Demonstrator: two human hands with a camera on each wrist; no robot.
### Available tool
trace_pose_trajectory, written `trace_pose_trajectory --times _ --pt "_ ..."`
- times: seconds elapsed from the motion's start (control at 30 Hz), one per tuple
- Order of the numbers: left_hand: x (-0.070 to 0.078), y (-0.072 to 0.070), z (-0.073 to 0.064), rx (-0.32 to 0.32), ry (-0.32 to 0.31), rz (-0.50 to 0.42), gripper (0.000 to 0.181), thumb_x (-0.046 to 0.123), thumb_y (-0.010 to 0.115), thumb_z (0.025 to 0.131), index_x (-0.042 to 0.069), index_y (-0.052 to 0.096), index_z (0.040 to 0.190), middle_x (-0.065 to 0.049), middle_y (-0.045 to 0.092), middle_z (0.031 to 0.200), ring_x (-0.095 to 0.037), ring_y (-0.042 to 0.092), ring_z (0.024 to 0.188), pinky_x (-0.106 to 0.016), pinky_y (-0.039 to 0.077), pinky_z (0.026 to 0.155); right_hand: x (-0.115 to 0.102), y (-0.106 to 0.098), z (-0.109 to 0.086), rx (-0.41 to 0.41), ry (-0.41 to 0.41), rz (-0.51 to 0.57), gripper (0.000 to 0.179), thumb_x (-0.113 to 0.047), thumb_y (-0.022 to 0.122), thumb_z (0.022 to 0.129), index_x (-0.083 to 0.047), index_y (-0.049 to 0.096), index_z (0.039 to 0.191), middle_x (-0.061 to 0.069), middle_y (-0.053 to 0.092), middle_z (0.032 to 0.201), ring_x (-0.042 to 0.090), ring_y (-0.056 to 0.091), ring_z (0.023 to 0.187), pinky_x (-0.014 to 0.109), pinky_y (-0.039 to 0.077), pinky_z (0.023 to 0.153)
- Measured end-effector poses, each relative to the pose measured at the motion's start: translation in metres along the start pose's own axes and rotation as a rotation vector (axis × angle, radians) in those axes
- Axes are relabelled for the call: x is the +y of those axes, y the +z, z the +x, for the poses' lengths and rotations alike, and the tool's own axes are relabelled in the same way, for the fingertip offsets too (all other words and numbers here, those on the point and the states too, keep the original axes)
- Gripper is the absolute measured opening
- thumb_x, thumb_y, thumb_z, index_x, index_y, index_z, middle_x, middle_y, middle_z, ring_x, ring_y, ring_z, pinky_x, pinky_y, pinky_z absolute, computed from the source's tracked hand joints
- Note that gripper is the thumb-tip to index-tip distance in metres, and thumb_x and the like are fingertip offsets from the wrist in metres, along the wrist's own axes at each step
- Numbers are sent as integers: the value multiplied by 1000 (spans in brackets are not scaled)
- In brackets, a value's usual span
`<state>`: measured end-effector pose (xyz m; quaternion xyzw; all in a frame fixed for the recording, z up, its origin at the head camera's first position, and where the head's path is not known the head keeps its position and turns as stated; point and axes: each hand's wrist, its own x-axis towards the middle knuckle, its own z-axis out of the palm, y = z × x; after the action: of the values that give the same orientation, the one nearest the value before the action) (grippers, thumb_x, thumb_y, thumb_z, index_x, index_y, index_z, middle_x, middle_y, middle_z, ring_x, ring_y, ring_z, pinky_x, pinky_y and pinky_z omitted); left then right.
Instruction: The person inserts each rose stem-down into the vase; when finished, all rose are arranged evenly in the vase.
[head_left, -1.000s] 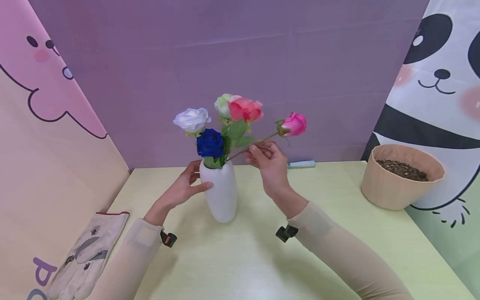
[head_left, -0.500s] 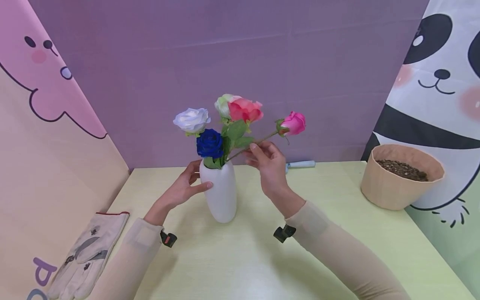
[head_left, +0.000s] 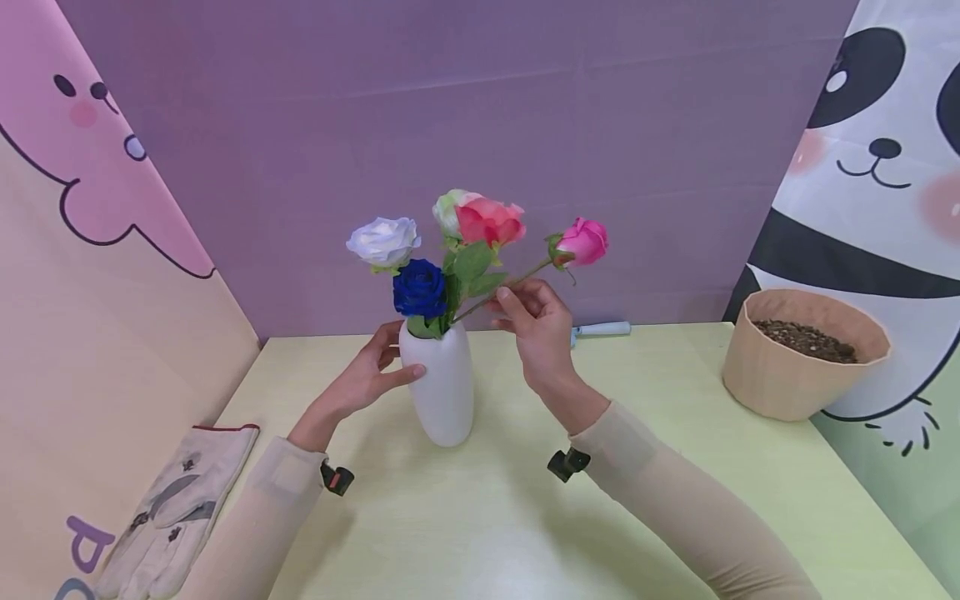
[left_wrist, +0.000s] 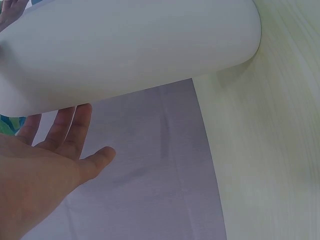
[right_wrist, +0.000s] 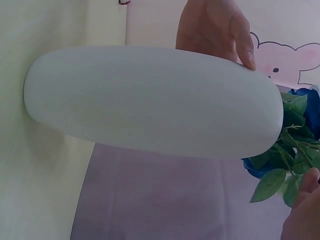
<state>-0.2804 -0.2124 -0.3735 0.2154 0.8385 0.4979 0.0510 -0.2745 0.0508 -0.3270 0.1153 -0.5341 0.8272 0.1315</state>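
Observation:
A white vase (head_left: 442,392) stands upright on the table and holds several roses. My left hand (head_left: 367,371) grips its upper left side, thumb over the front and fingers reaching behind. In the left wrist view the vase (left_wrist: 130,50) hides some fingertips. My right hand (head_left: 543,325) pinches the stem of a pink rose (head_left: 583,242) between thumb and fingers; this stem leans right out of the vase mouth. Beside it in the vase are a blue rose (head_left: 420,287), a pale white rose (head_left: 384,242), a coral-red flower (head_left: 491,221) and a whitish-green one (head_left: 447,212).
A tan pot (head_left: 772,375) with dark soil is at the right edge of the table. Grey-white work gloves (head_left: 180,500) lie at the left. A light-blue handle (head_left: 603,328) lies at the back, partly behind my right hand. A purple backdrop (head_left: 300,167) rises behind.
The pink rose head has shifted slightly up and left, its stem a little steeper. My right hand has moved slightly left with it. My left hand and the vase have stayed put.

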Motion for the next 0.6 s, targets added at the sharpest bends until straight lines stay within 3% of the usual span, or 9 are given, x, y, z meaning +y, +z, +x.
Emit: trace_pose_trajectory --times 0.23,0.4,0.6 --pt "-1 0 1 -3 5 -2 80 31 70 94 13 22 155 -14 40 151 -39 46 139 -63 33 116 -2 1 3 1 -43 -53 7 -9 67 95 -14 63 96 -5 71 86 8 73 78 24 61 66" --pt "-2 0 1 -2 -1 1 80 32 70 94 15 22 155 -13 40 151 -39 46 138 -63 38 113 1 2 4 -31 -30 -83 6 -10 67 95 -14 63 96 -7 71 86 8 72 79 25 61 67" --pt "-2 0 1 -2 -4 17 80 34 69 94 15 21 155 -12 40 151 -39 46 139 -65 33 116 5 1 6 -55 -34 -99 5 -11 66 96 -11 62 99 -6 72 88 9 73 80 26 61 68"
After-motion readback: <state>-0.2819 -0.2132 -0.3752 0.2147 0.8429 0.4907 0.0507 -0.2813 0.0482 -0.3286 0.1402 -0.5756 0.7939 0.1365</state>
